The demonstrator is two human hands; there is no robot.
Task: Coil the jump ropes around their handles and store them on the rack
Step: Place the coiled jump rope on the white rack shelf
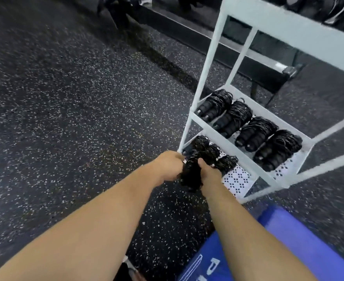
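Left hand (170, 166) and right hand (208, 175) both gripping one coiled rope (190, 176), blurred, held just in front of the lowest shelf. Speckled floor (65, 98) under all. White rack (207, 57) at right, tilted in view. Blue pad (288, 246) at bottom right, white letters on it. Four coiled ropes (250, 130) side by side on the middle shelf. Two more bundles (217, 157) on the perforated lowest shelf (238, 179), just beyond the hands.

White letters run along the blue pad (292, 246) just below the rack (207, 63); only a "P" reads clearly
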